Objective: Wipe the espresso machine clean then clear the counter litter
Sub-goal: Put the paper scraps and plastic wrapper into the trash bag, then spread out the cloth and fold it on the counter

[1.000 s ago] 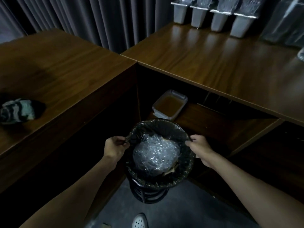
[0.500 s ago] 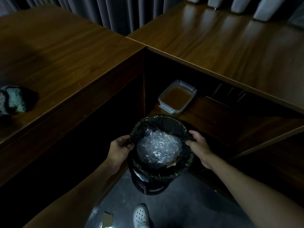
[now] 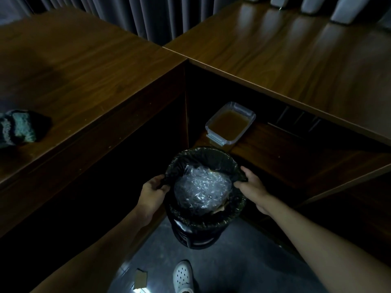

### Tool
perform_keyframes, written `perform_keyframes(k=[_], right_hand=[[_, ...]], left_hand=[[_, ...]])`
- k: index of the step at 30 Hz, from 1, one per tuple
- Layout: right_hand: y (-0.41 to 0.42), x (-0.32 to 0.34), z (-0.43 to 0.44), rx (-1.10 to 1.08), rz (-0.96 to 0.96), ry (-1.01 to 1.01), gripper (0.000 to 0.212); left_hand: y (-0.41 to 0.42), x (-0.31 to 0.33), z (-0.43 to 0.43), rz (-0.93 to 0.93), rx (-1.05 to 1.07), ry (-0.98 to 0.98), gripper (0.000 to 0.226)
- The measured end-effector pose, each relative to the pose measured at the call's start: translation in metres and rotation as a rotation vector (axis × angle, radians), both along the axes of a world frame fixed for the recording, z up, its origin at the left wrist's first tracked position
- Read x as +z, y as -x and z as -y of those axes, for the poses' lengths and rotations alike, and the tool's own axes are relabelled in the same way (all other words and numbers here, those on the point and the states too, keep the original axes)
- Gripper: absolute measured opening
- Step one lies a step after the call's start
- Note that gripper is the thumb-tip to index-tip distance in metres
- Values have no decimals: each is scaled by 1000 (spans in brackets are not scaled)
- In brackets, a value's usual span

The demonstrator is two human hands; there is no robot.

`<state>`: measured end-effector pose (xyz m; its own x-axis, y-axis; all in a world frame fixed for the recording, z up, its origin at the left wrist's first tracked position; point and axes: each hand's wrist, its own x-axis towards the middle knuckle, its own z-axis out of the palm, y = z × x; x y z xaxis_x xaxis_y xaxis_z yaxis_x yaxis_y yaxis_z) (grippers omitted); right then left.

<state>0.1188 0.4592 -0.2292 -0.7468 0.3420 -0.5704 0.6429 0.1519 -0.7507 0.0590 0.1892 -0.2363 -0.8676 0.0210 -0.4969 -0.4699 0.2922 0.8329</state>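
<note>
I see left hand (image 3: pixel 152 190) and right hand (image 3: pixel 249 182) each pinching the black liner (image 3: pixel 203 154) edge between them, probably lifting the bag off the bin (image 3: pixel 194 237).

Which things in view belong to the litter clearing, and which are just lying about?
Job in hand: bin liner, its rim gripped by the left hand and right hand; crumpled clear plastic inside it; striped cloth on the left counter.
Lying about: clear tub on the lower shelf; cardboard scrap on the floor; grey containers on the far counter.
</note>
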Motion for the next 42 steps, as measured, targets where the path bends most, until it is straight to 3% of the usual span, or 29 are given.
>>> perform_keyframes(k=[9, 15, 20, 24, 27, 31, 36, 42], right_hand=[[2, 16, -11, 48, -27, -76, 66], [9, 53, -6, 170, -126, -124, 62], [27, 95, 15, 307, -242, -179, 56], [56, 141, 52, 393, -386, -221, 45], [80, 180, 88, 517, -452, -215, 40], [107, 219, 150, 624, -574, -227, 36], [125, 232, 240, 777, -660, -186, 34], [144, 220, 306, 782, -599, -213, 44]], left_hand=[[-3, 19, 2, -82, -132, 218, 52], [-5, 56, 9, -167, -198, 290, 45], [-6, 115, 17, -292, -184, 239, 29], [5, 167, 36, -387, -94, 178, 15], [19, 205, 59, -407, -32, 156, 17], [29, 236, 104, -572, 61, 253, 15], [27, 236, 157, -791, 189, 481, 21], [30, 216, 190, -750, 125, 510, 34]])
